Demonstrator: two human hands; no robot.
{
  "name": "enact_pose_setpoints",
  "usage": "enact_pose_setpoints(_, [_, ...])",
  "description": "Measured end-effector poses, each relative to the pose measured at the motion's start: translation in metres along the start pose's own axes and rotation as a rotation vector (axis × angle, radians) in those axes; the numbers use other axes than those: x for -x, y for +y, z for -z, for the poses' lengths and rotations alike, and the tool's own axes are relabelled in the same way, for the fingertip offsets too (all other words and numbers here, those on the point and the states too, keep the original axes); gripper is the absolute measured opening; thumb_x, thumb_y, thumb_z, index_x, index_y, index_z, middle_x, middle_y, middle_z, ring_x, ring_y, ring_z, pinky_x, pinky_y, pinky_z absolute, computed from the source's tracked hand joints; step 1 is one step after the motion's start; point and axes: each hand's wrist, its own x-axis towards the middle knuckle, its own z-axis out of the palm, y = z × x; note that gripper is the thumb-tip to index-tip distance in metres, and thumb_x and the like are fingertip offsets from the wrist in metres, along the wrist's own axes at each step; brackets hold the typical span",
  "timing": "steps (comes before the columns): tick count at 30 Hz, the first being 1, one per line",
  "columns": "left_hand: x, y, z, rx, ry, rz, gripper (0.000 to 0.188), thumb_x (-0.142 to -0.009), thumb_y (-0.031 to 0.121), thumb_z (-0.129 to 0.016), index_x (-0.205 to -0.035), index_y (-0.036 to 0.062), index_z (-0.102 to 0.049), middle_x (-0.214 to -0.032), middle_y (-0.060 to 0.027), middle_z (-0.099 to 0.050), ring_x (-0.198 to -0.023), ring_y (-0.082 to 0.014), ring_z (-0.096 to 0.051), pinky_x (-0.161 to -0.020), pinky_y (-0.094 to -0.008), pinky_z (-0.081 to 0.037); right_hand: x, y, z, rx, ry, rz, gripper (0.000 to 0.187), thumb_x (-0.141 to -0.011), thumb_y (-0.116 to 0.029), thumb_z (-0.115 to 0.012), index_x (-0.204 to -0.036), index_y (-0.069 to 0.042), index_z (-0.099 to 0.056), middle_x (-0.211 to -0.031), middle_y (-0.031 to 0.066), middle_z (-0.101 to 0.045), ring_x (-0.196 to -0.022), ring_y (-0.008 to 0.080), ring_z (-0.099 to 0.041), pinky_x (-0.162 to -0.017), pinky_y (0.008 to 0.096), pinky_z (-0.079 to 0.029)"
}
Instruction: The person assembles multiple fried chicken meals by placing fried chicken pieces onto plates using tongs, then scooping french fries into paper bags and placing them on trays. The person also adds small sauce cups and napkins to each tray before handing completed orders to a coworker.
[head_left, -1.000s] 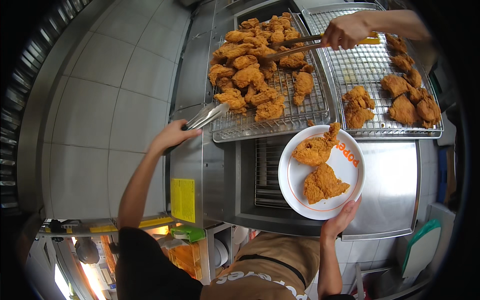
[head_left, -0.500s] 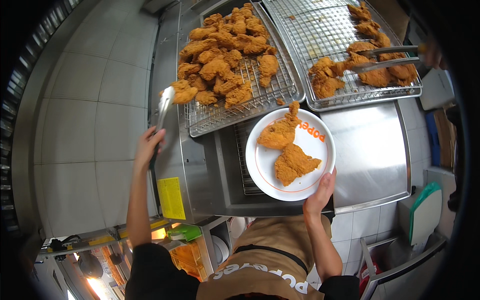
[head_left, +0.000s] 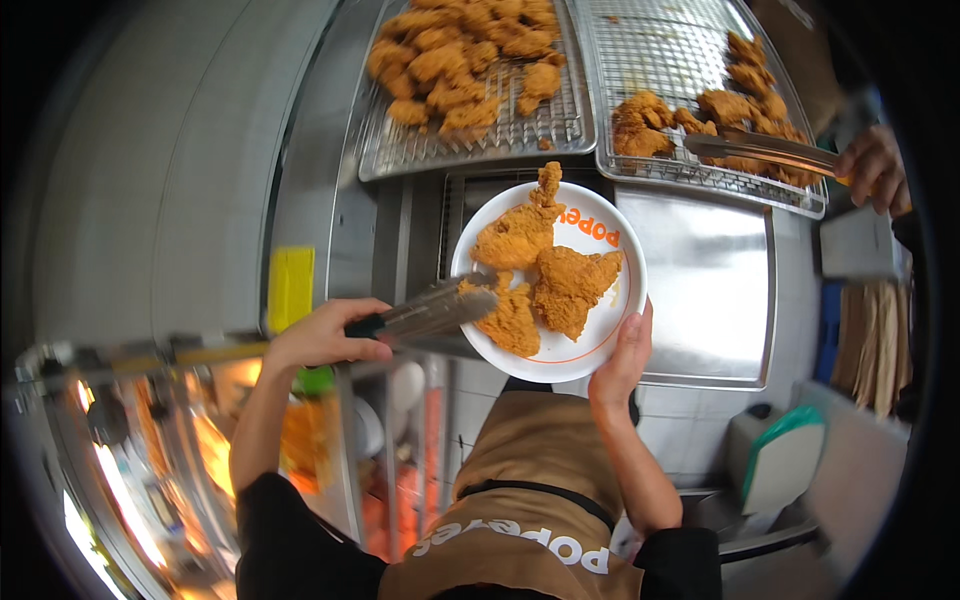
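Note:
My left hand (head_left: 325,335) is closed around the dark handle of metal tongs (head_left: 430,308), blurred by motion. The tong tips are at a piece of fried chicken (head_left: 512,322) on the near left of a round white plate (head_left: 565,362); whether they still pinch it is unclear. My right hand (head_left: 622,365) grips the plate's near right rim, thumb on top. Beside that piece lie a fried drumstick (head_left: 515,237), its end reaching over the far rim, and a broad piece of fried chicken (head_left: 577,290).
Beyond the plate stand two trays with wire racks, the left rack (head_left: 400,150) heaped with fried chicken (head_left: 455,60), the right rack (head_left: 650,60) partly covered. A co-worker's hand (head_left: 876,170) reaches there with tongs (head_left: 765,152). A steel surface (head_left: 700,290) lies right of the plate.
My left hand brought the tongs and a chicken piece from the left tray to the plate, which now bears three pieces. The view shifted. The co-worker's tongs remain over the right tray.

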Motion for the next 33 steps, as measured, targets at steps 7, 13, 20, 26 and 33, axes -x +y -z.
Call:
enact_pose_setpoints(7, [0.098, -0.109, -0.163, 0.806, 0.459, -0.157, 0.068, -0.077, 0.037, -0.079, -0.127, -0.0021, -0.053, -0.082, -0.0029, -0.062, -0.065, -0.0074, -0.057, -0.055, -0.02, -0.046, 0.017, 0.006, 0.022, -0.027, -0.301, -0.059, 0.053, -0.106, -0.037, -0.037, -0.14, 0.004, -0.039, -0.131, 0.0144, -0.052, -0.122, 0.0201, -0.047, -0.104, 0.0335, -0.036])
enact_pose_setpoints(13, [0.065, -0.093, -0.349, 1.397, 0.948, -0.24, 0.064, -0.079, 0.03, -0.076, -0.127, -0.0017, -0.047, -0.094, -0.0095, -0.062, -0.069, -0.0153, -0.061, -0.054, -0.0249, -0.048, 0.025, 0.011, 0.029, -0.057, -0.612, -0.353, 0.053, -0.107, -0.037, -0.035, -0.144, 0.0, -0.032, -0.137, 0.0131, -0.047, -0.127, 0.0196, -0.045, -0.107, 0.0342, -0.034])
enact_pose_setpoints(20, [-0.049, -0.042, -0.461, 2.083, 1.514, -0.473, 0.064, -0.08, 0.021, -0.073, -0.134, 0.0064, -0.04, -0.113, -0.0116, -0.059, -0.089, -0.0223, -0.064, -0.069, -0.0343, -0.057, 0.068, 0.086, 0.029, 0.045, -0.978, -0.577, 0.065, -0.103, -0.043, -0.042, -0.149, -0.002, -0.022, -0.149, 0.0167, -0.031, -0.135, 0.0248, -0.036, -0.112, 0.0412, -0.029])
enact_pose_setpoints(26, [0.083, -0.145, -0.529, 1.941, 2.211, -0.28, 0.05, -0.086, 0.009, -0.067, -0.129, 0.0029, -0.042, -0.112, -0.0074, -0.061, -0.102, -0.0158, -0.061, -0.089, -0.0334, -0.051, 0.3, 0.103, 0.004, 0.066, -1.235, -0.755, 0.055, -0.105, -0.034, -0.037, -0.149, -0.004, -0.024, -0.152, 0.0142, -0.031, -0.139, 0.0272, -0.035, -0.114, 0.0423, -0.028])
enact_pose_setpoints(33, [0.29, -0.311, -0.615, 1.95, 2.539, -0.008, 0.046, -0.083, 0.003, -0.064, -0.125, 0.0006, -0.044, -0.098, -0.0106, -0.066, -0.086, -0.0188, -0.067, -0.077, -0.033, -0.057, 0.55, 0.147, -0.064, 0.195, -1.783, -1.046, 0.05, -0.103, -0.024, -0.042, -0.149, -0.009, -0.026, -0.136, 0.0111, -0.049, -0.115, 0.0227, -0.057, -0.088, 0.0395, -0.053])
